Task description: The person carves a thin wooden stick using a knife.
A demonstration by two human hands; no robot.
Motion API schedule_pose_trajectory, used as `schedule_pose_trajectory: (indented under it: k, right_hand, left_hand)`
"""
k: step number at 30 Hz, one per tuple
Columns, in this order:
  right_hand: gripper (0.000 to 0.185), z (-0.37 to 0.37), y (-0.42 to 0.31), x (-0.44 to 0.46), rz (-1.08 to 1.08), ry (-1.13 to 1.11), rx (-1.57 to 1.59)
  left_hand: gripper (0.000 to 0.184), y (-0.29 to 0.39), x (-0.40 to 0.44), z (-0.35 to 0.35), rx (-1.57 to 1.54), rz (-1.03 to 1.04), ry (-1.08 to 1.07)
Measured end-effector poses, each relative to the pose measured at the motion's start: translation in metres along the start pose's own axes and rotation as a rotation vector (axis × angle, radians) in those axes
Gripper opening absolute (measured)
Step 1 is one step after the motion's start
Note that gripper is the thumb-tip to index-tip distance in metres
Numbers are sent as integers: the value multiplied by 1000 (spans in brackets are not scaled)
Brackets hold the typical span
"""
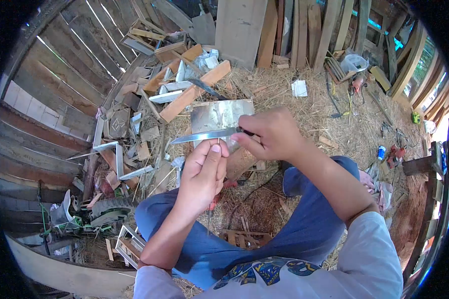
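Observation:
My right hand [269, 133] is closed round the dark handle of a knife [202, 136]. The knife's long shiny blade points left, across the top of my left hand [204, 169]. Pinched between my left thumb and fingers is a thin, light-coloured stick [218, 141]; only its tip shows, right by the blade's lower edge. Whether blade and stick touch, I cannot tell. Just beyond both hands lies a worn, pale metal-looking sheet [217, 113], partly covered by the knife and my right hand.
Straw and wood shavings [279, 94] cover the floor. An orange-brown plank [197, 92] and scrap wood lie ahead to the left. A white paper [299, 88] lies ahead right. Boards [304, 35] lean at the back. A blue can [381, 152] stands at the right.

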State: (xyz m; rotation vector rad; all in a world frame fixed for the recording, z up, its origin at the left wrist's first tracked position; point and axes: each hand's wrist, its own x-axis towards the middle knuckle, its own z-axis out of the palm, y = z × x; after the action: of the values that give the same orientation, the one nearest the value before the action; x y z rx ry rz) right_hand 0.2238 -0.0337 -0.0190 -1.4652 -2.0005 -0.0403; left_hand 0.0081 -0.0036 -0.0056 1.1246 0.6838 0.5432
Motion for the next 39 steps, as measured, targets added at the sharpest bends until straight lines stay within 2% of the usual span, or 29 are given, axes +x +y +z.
schedule_pose_trajectory:
  k: [8, 11, 25, 36, 39]
  right_hand:
    - [35, 4, 8, 0, 58, 47, -53]
    - [36, 4, 3, 0, 76, -1, -33]
    - [38, 11, 7, 1, 55, 21, -71]
    - [36, 21, 17, -1, 58, 49, -101]
    - [36, 16, 21, -1, 101, -5, -121]
  left_hand:
    - [21, 2, 0, 3, 17, -18, 57]
    - [21, -5, 3, -3, 38, 16, 39]
    - [21, -10, 7, -6, 21, 22, 62]
    - [20, -11, 14, -8, -39, -60, 71]
    - [19, -8, 11, -8, -17, -88, 78]
